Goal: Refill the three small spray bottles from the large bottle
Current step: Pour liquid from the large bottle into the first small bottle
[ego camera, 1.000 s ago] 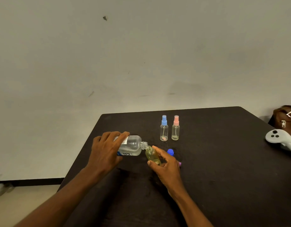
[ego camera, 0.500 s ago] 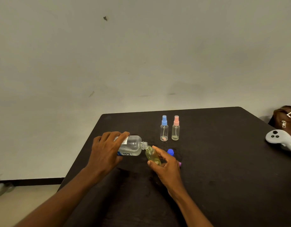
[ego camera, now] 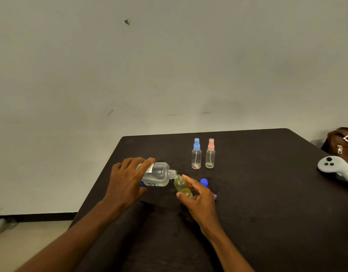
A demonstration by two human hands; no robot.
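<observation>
My left hand (ego camera: 128,178) grips the large clear bottle (ego camera: 159,176), which is tipped on its side with its open neck at the mouth of a small uncapped bottle (ego camera: 182,187). My right hand (ego camera: 200,199) holds that small bottle tilted; it shows yellowish liquid. Behind them stand two small spray bottles, one with a blue cap (ego camera: 196,154) and one with a pink cap (ego camera: 210,153), both upright and nearly without liquid. A blue cap (ego camera: 204,182) lies just beyond my right hand. A purple piece (ego camera: 215,196) peeks out beside my right hand.
All of this is on a dark table (ego camera: 267,222) whose left edge runs diagonally by my left arm. A white game controller (ego camera: 335,168) lies at the right edge, with a brown bag (ego camera: 340,144) behind it. A pale wall stands beyond the table.
</observation>
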